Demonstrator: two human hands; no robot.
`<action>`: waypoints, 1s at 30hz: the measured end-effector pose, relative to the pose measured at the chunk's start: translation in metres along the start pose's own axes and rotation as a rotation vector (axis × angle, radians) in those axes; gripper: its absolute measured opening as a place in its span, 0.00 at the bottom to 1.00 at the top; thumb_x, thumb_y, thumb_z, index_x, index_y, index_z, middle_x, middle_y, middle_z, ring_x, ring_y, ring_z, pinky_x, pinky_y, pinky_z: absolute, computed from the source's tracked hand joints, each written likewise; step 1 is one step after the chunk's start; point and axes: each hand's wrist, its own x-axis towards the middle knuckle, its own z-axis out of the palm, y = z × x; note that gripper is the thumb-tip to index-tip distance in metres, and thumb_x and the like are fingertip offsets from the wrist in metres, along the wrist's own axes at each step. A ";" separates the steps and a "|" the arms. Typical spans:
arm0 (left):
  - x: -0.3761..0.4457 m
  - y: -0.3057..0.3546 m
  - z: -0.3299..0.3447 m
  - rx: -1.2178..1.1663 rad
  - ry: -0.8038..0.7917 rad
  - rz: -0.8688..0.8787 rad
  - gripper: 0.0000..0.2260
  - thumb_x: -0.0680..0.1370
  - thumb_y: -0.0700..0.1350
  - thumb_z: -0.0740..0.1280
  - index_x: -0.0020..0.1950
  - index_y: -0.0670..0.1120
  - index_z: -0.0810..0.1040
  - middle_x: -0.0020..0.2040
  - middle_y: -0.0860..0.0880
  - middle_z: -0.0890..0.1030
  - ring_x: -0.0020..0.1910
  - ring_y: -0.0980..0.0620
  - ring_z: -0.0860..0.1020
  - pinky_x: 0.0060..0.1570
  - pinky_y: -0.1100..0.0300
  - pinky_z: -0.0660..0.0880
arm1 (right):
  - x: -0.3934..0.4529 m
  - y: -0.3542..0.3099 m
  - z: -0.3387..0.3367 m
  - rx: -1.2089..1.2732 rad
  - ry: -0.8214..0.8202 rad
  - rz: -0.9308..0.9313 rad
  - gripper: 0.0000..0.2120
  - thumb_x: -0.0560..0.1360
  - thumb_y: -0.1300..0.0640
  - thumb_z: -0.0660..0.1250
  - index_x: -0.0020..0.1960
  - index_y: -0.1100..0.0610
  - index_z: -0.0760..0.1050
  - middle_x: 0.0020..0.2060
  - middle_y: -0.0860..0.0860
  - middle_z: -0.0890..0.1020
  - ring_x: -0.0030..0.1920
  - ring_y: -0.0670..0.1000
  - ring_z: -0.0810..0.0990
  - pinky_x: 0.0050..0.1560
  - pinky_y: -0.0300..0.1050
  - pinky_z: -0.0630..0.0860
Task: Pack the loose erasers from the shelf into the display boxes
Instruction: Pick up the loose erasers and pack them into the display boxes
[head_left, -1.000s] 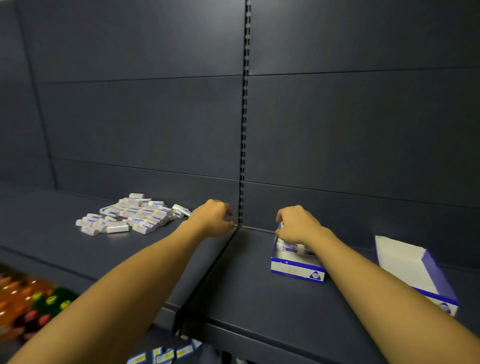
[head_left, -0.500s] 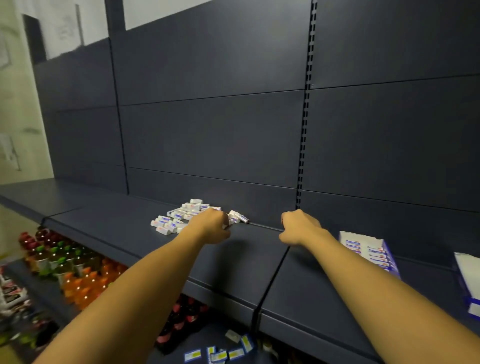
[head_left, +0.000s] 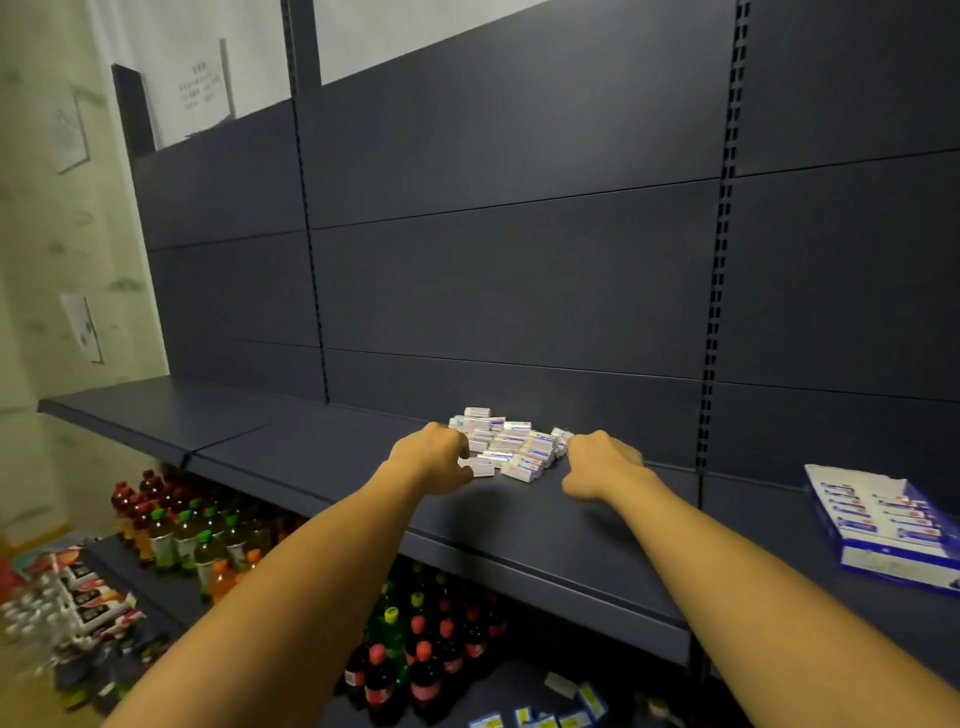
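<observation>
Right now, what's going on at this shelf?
A person is gathering loose erasers piled on a dark shelf. The left hand and right hand reach in at either side of the pile, fingers curled at its edges. A blue display box, already holding erasers, sits further right.

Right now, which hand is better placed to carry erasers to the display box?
Right hand: it sits at the eraser pile's right edge, on the side nearer the display box. The left hand is on the far side.
</observation>
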 end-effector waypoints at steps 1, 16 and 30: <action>-0.001 -0.007 0.000 -0.001 0.001 0.007 0.18 0.79 0.53 0.68 0.67 0.49 0.77 0.63 0.47 0.78 0.57 0.47 0.78 0.55 0.52 0.78 | 0.001 -0.008 0.001 -0.003 0.006 0.006 0.13 0.76 0.56 0.63 0.60 0.56 0.75 0.59 0.53 0.79 0.58 0.56 0.79 0.44 0.44 0.71; 0.034 -0.084 0.027 -0.055 -0.025 0.009 0.15 0.79 0.50 0.69 0.65 0.48 0.79 0.61 0.48 0.80 0.55 0.48 0.79 0.55 0.50 0.80 | 0.058 -0.076 0.008 -0.027 0.046 0.054 0.09 0.74 0.55 0.65 0.54 0.53 0.75 0.55 0.52 0.80 0.54 0.55 0.80 0.47 0.45 0.75; 0.137 -0.120 0.038 -0.045 -0.007 0.097 0.14 0.77 0.42 0.67 0.62 0.48 0.82 0.59 0.48 0.82 0.52 0.47 0.80 0.53 0.51 0.81 | 0.165 -0.096 0.023 0.008 0.051 -0.008 0.03 0.74 0.59 0.65 0.47 0.55 0.75 0.40 0.50 0.77 0.39 0.52 0.76 0.37 0.43 0.72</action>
